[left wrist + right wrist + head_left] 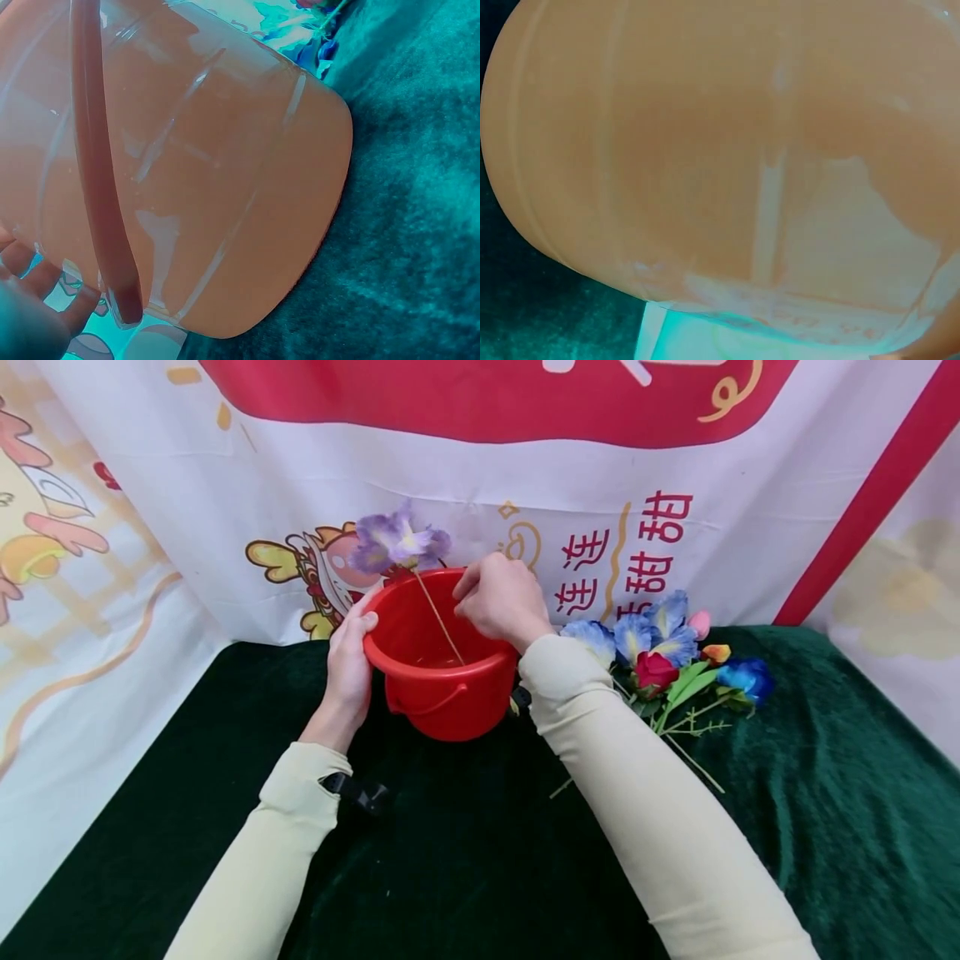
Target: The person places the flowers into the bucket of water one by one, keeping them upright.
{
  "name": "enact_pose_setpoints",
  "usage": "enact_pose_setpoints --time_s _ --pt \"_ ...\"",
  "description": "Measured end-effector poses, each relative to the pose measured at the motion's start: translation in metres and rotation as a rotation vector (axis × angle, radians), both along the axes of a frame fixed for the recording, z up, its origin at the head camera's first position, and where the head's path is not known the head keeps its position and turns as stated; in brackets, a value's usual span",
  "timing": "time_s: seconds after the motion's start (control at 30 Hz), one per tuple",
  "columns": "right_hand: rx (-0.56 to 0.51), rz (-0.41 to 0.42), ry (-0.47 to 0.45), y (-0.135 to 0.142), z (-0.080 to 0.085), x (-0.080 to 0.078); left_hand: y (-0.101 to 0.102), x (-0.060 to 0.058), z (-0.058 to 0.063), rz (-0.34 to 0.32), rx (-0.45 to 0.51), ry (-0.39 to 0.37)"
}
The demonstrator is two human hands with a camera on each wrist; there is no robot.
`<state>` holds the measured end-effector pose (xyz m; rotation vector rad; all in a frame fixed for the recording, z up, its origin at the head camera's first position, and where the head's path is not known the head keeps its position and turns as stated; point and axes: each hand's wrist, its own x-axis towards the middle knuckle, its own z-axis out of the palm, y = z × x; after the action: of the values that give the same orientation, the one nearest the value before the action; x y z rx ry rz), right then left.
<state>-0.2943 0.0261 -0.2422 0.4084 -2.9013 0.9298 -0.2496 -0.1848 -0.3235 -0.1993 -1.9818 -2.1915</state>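
Note:
A red bucket stands on the dark green cloth, its handle hanging down the near side. My left hand grips it at the left, thumb on the rim, and several of its fingers show along the outer wall in the left wrist view. A purple artificial flower leans in the bucket, its stem running down inside and its bloom above the left back rim. My right hand is over the right back rim with bent fingers, apart from that stem. I cannot tell whether it holds anything.
Right of the bucket lies a bunch of artificial flowers: pale blue blooms, a red rose, a deep blue flower and small buds. Their stems point toward the front, partly behind my right sleeve. A printed white curtain hangs behind.

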Motion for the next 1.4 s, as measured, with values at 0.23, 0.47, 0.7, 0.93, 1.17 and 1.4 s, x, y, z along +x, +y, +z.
enact_pose_setpoints --time_s 0.23,0.47,0.7,0.93,1.17,1.4 --pt "-0.299 -0.015 0.042 0.007 -0.006 0.005 0.0 -0.001 -0.001 0.02 -0.001 0.005" --pt "-0.966 0.037 -0.038 0.044 -0.015 0.012 0.0 -0.001 0.001 0.025 -0.025 0.002" --pt "-1.107 -0.095 -0.081 0.098 -0.045 0.021 -0.001 -0.001 0.001 0.03 -0.029 0.004" --pt "-0.916 -0.284 -0.142 0.138 -0.07 0.028 -0.001 -0.002 -0.002 0.032 -0.03 0.013" --pt "-0.691 -0.176 -0.253 0.163 -0.076 0.026 -0.001 -0.001 -0.001 0.037 -0.035 0.005" --pt "-0.497 -0.137 -0.345 0.173 -0.079 0.024 -0.002 -0.001 -0.001 0.032 -0.032 0.004"
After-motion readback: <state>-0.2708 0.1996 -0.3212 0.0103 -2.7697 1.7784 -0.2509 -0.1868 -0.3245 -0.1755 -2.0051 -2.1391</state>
